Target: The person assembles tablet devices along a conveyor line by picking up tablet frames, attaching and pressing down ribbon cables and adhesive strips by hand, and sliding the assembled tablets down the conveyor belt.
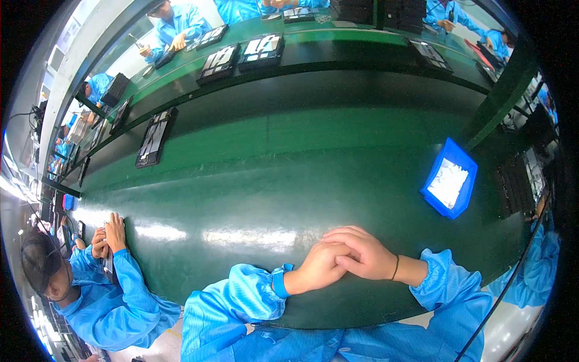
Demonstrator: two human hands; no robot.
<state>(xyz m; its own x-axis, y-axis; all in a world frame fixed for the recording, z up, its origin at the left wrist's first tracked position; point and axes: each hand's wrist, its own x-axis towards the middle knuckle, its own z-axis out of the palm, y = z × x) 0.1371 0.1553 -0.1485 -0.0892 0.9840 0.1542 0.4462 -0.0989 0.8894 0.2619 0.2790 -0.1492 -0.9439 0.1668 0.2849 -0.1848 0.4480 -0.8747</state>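
My hands rest together on the green table (199,205), near its front edge. My right hand (374,253), with a thin dark band at the wrist, lies over my left hand (316,265) and is closed around it. The left hand's fingers are mostly hidden under the right one, so how far they are bent does not show. No part or tool can be seen in either hand. Blue elastic-cuffed sleeves cover both forearms. The nearest object is a blue bin (469,181) holding small white pieces (447,182), to the right.
A black tray (155,137) with light strips lies at the back left. More trays (261,51) stand on the raised shelf behind, and a green post (500,99) rises at the right. To my left a person in blue (114,301) handles a dark flat object. Other people sit beyond.
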